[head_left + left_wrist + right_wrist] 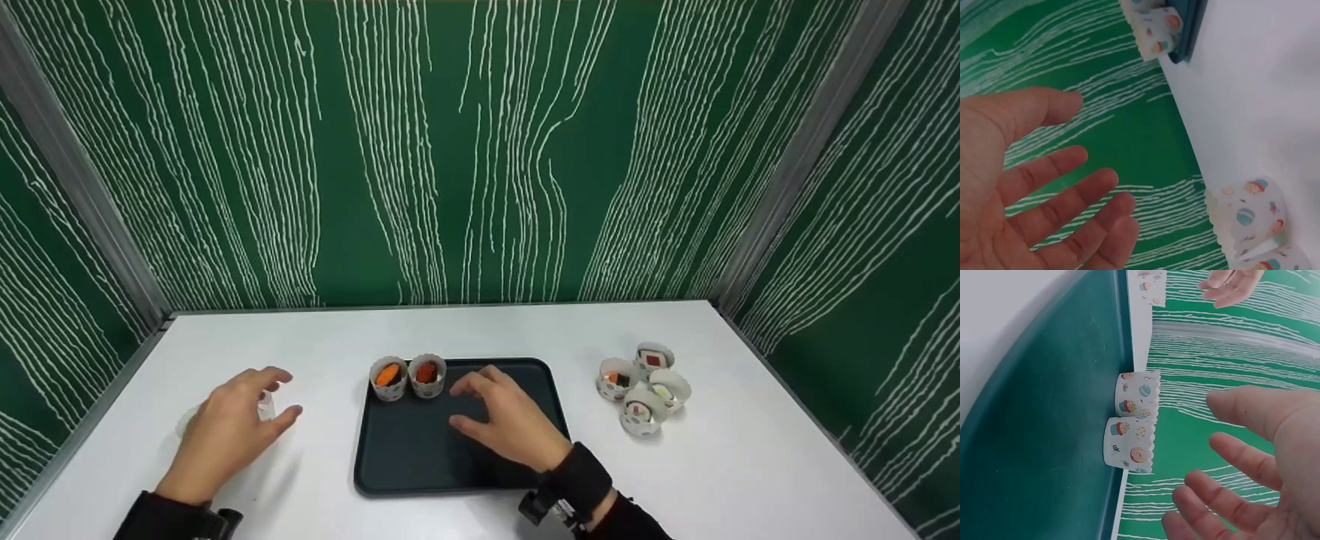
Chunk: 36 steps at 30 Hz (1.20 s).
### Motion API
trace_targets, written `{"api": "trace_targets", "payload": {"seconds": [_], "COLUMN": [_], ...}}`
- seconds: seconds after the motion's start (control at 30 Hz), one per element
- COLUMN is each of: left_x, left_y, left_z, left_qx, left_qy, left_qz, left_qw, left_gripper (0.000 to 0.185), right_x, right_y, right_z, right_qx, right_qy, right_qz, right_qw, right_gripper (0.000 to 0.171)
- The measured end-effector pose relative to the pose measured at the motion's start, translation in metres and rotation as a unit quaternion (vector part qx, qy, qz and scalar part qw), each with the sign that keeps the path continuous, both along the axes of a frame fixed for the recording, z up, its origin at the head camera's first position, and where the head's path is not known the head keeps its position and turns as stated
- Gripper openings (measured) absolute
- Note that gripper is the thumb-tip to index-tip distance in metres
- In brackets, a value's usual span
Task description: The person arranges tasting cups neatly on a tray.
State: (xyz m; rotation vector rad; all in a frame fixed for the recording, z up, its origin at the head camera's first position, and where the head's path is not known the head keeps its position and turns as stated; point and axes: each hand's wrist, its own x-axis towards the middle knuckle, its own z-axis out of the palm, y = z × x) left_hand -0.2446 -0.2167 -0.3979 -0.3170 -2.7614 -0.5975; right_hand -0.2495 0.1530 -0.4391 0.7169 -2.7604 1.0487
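Two paper baking cups stand side by side at the far left corner of a dark tray (pixel 420 457). One cup (pixel 389 395) holds an orange-topped sushi piece (pixel 388 374), the other cup (pixel 428 390) a red-topped piece (pixel 427 372). Above the tray, right of these cups, hovers my right hand (pixel 510 420), thumb and fingers apart and nothing between them. My left hand (pixel 229 427) hangs over the table's left side, also holding nothing. It partly hides paper cups (pixel 266 407) behind it; in the left wrist view a printed cup (pixel 1252 214) stands apart from the fingers.
Several more paper cups with sushi pieces cluster on the right of the white table (pixel 750 450), among them one cup (pixel 639 424) nearest me and another cup (pixel 611 386) at the left. Green walls (pixel 480 187) with white streaks rise behind and at both sides.
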Motion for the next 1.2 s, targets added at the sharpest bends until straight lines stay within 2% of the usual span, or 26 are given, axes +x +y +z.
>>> {"api": "trace_targets", "payload": {"seconds": [0.2,0.33,0.5,0.6,0.8,1.2], "left_x": [-0.012,-0.021,-0.023,-0.025,-0.028,-0.032], "left_y": [-0.03,-0.054,-0.08,-0.09,-0.102,-0.111], "left_z": [0.001,-0.004,-0.012,-0.015,-0.019,-0.028], "left_qx": [-0.018,-0.022,-0.03,-0.037,-0.052,-0.049], "left_qy": [-0.033,-0.045,-0.074,-0.11,-0.174,-0.206], "left_qz": [0.029,0.035,0.045,0.058,0.083,0.103], "left_qw": [0.9989,0.9981,0.9958,0.9916,0.9798,0.9719], "left_gripper": [0.056,0.064,0.077,0.087,0.099,0.097], "right_x": [0.011,0.018,0.025,0.028,0.033,0.039], "right_y": [0.003,0.003,0.003,0.004,0.006,0.008], "right_z": [0.004,0.006,0.01,0.011,0.009,0.008], "right_qx": [0.003,0.003,0.005,0.005,0.003,-0.008], "right_qy": [-0.003,-0.013,-0.029,-0.032,-0.042,-0.044], "right_qz": [0.018,0.035,0.049,0.052,0.06,0.062], "right_qw": [1.0,0.999,0.998,0.998,0.997,0.997], "right_gripper": [0.026,0.024,0.023,0.022,0.022,0.021]}}
